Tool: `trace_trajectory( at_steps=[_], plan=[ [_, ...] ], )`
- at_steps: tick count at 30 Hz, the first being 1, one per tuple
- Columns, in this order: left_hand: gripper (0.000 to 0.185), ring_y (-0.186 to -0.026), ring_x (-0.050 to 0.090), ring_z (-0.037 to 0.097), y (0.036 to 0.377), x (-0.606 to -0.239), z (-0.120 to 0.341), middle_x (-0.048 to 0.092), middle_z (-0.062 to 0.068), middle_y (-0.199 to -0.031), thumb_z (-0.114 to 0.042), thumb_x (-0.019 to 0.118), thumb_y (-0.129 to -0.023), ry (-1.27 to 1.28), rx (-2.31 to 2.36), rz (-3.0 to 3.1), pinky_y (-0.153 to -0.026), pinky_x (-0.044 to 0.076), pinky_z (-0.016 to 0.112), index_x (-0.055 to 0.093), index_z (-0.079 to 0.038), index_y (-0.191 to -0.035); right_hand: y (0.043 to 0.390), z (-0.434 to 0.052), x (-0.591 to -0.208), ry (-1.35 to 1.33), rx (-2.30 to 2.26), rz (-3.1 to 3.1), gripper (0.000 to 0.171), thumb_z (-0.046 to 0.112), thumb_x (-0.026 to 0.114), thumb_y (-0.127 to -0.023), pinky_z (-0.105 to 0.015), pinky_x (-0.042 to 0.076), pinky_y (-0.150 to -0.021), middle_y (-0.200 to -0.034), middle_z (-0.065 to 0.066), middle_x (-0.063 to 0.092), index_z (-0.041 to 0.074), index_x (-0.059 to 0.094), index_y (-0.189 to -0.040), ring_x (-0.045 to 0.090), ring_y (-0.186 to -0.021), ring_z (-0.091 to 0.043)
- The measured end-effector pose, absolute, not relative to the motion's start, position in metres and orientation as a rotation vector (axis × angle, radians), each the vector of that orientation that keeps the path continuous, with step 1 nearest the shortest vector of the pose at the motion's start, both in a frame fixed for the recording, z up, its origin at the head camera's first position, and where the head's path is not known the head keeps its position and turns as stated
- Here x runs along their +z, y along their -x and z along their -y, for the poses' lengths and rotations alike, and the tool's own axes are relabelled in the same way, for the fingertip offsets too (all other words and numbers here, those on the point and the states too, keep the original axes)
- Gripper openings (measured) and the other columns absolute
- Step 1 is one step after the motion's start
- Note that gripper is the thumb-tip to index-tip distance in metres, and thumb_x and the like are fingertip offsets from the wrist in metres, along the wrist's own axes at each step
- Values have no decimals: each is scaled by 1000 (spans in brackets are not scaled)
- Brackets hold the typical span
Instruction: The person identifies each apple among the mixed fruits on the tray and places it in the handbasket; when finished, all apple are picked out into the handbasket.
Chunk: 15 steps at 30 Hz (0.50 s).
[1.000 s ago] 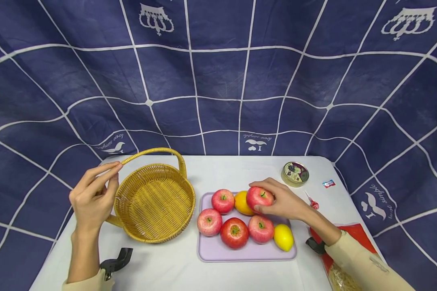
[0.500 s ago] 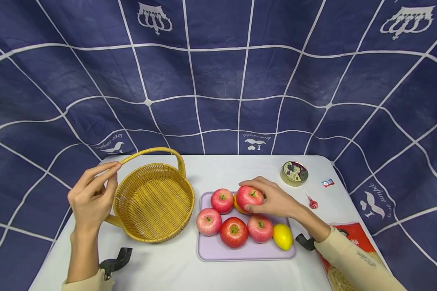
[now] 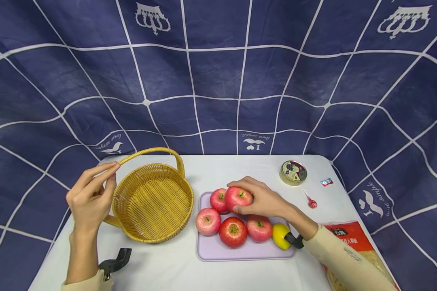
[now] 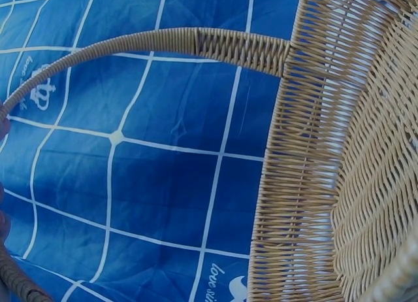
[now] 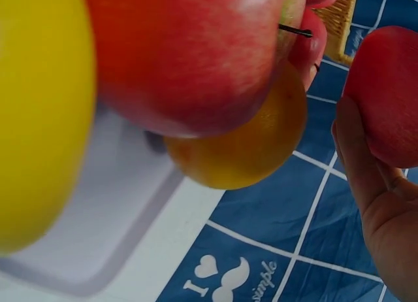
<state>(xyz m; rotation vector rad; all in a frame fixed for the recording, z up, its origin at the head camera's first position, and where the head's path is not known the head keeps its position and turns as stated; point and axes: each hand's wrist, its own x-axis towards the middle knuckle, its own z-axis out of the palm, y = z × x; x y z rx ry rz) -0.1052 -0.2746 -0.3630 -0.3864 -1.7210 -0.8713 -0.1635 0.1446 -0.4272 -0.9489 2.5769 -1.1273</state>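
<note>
Apple [image 3: 238, 197] in the right hand [image 3: 262, 200]: fingers curl over its top and the thumb presses its near side, so it is gripped and held just above the back of the lilac tray [image 3: 218, 252], close to another apple [image 3: 218, 199] at the tray's back left. Right wrist view shows the thumb against the red skin of the held apple [image 5: 386, 96], with an orange [image 5: 245, 145] and other fruit below.

On the tray: three more apples in the front row, left [image 3: 208, 221], middle [image 3: 233, 232], right [image 3: 259, 228], and a lemon [image 3: 278, 235] at the front right corner, partly hidden by the wrist camera mount.

Wicker basket [image 3: 153, 202] sits left of the tray, nothing in it. Left hand [image 3: 89, 198] is at its left rim, index and thumb pinching the end of the arched handle [image 3: 151, 152]; other fingers loosely bent. Left wrist view shows only basket weave [image 4: 346, 184] and the handle [image 4: 163, 44].

Progress, judging by the layout: first fruit lifted, not yet over the basket; basket holds none, all other fruit on the tray.

Elsewhere on the white table [image 3: 222, 167]: round tin [image 3: 293, 172], small wrapped sweet [image 3: 326, 182], red lollipop [image 3: 310, 201], red snack bag [image 3: 353, 246] at the right edge. Blue checked cloth [image 3: 218, 81] behind.
</note>
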Motion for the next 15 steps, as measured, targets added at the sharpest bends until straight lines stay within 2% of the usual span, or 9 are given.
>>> trace_trajectory(
  at_steps=[15],
  plan=[
    [12, -56, 33, 0, 105, -363, 275, 74, 22, -93, 4, 69, -86, 379, -864, 1725, -58, 21, 5, 79, 4, -92, 170, -119, -418, 1005, -1092, -2533, 60, 41, 82, -79, -29, 55, -85, -119, 19, 56, 47, 57, -133, 59, -103, -4]
  ],
)
